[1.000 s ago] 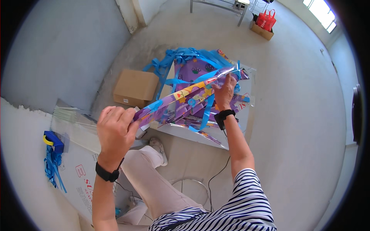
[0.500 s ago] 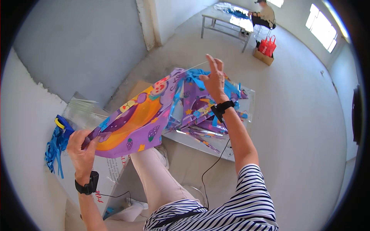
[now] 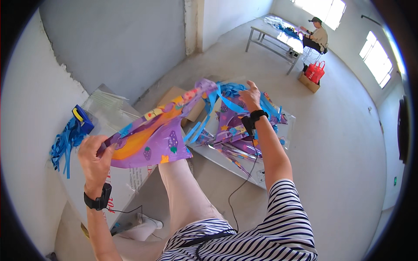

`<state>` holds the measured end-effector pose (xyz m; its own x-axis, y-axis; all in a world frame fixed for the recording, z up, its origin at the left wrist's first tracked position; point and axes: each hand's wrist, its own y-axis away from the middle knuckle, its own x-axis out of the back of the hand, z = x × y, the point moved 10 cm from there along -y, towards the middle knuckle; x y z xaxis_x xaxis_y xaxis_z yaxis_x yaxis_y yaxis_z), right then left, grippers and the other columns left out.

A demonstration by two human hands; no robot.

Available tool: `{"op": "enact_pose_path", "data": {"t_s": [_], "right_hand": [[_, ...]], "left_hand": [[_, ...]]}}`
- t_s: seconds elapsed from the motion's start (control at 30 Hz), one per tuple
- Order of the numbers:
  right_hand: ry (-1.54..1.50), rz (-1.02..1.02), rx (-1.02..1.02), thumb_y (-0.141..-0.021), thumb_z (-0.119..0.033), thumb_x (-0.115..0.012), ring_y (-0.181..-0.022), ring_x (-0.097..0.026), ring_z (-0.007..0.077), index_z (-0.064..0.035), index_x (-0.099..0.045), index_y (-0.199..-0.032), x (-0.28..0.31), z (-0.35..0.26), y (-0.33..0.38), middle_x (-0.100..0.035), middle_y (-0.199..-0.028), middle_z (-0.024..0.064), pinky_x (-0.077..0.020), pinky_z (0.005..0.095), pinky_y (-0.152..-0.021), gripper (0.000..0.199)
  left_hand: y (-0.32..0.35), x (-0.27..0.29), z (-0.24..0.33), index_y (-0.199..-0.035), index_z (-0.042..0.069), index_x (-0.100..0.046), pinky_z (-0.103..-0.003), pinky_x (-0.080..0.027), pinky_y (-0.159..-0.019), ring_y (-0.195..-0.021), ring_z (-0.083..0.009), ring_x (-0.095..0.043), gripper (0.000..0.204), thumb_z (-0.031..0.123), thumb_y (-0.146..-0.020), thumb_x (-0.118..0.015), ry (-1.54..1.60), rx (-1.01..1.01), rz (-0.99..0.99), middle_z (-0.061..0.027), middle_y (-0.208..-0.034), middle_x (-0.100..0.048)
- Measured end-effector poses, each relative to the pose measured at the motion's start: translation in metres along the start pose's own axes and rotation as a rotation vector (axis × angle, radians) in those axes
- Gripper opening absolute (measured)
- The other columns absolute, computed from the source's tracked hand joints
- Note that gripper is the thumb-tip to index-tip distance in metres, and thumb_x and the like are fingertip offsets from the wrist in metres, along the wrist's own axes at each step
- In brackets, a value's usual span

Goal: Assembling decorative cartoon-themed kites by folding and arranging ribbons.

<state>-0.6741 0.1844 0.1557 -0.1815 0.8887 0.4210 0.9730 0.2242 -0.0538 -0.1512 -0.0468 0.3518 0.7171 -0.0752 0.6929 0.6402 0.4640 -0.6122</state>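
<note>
In the head view, the left hand (image 3: 93, 158) was closed around one corner of a purple kite (image 3: 152, 135), its fingers curled over the edge; the kite, printed with an orange swirl and small coloured shapes, stretched up and to the right from that hand, hanging in the air above the person's pale trouser leg (image 3: 187, 195); its far tip (image 3: 204, 87) reached close to the right hand (image 3: 250, 96) but whether the two touched could not be told; the right hand was raised with fingers spread and partly bent, and its grip on anything could not be made out; blue ribbon tails (image 3: 226, 102) ran from the kite's tip past that hand; just below and beyond the right hand lay a heap of more purple kites (image 3: 235, 135) with blue strips, resting on a clear plastic sheet (image 3: 285, 126) on the grey floor; both wrists wore black bands, and a thin cable hung from the right one; beside the left hand, on its outer side, a white board (image 3: 126, 182) carried a bundle of blue strips (image 3: 65, 141) and a blue tape dispenser (image 3: 82, 118); beyond the kite sat a brown cardboard box (image 3: 172, 96); far past the right hand another person (image 3: 317, 35) sat at a long table (image 3: 270, 37), with a red bag (image 3: 314, 71) near it.
</note>
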Motion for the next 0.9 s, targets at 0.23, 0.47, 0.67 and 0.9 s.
{"op": "enact_pose_path", "data": {"t_s": [0.23,0.47,0.67,0.9], "right_hand": [[-0.019,-0.068,-0.151,-0.074,-0.01,-0.07,-0.072,-0.073,0.0248,-0.0018,-0.06,-0.131,-0.03,0.079,0.001,-0.071,-0.105,0.0184,-0.058,0.0336,-0.064,0.059],[-0.044,-0.468,-0.129,-0.075,-0.019,-0.078,-0.058,-0.069,0.0211,-0.0022,-0.062,-0.123,-0.171,0.066,0.022,-0.068,-0.082,0.0116,-0.0523,0.0309,-0.049,0.053],[-0.226,-0.394,-0.179,-0.092,-0.023,-0.065,-0.055,-0.069,0.0221,-0.0041,-0.065,-0.115,-0.22,0.047,-0.016,-0.069,-0.077,0.0117,-0.0523,0.0327,-0.045,0.029],[-0.362,-0.345,-0.043,-0.091,-0.024,-0.066,-0.063,-0.072,0.0213,0.0012,-0.069,-0.089,-0.199,-0.038,-0.048,-0.073,-0.079,0.0117,-0.0541,0.0289,-0.052,0.025]], "left_hand": [[0.016,0.001,-0.047,-0.094,0.001,-0.064,-0.027,-0.042,-0.058,-0.064,-0.0141,-0.049,0.018,0.003,-0.08,-0.076,0.02,0.191,0.059,-0.0049,-0.078,-0.061],[0.008,-0.001,-0.04,-0.093,0.001,-0.063,-0.025,-0.04,-0.058,-0.065,-0.0119,-0.048,0.017,0.003,-0.081,-0.075,-0.056,0.233,0.039,-0.0032,-0.075,-0.058],[0.003,-0.003,-0.033,-0.09,0.001,-0.062,-0.025,-0.037,-0.056,-0.062,-0.0107,-0.045,0.017,0.003,-0.081,-0.076,0.003,0.237,0.028,-0.0024,-0.074,-0.057],[0.013,0.007,-0.046,-0.09,0.001,-0.063,-0.023,-0.037,-0.055,-0.062,-0.0075,-0.043,0.015,0.004,-0.082,-0.076,0.002,0.321,0.105,-0.0001,-0.069,-0.053]]}}
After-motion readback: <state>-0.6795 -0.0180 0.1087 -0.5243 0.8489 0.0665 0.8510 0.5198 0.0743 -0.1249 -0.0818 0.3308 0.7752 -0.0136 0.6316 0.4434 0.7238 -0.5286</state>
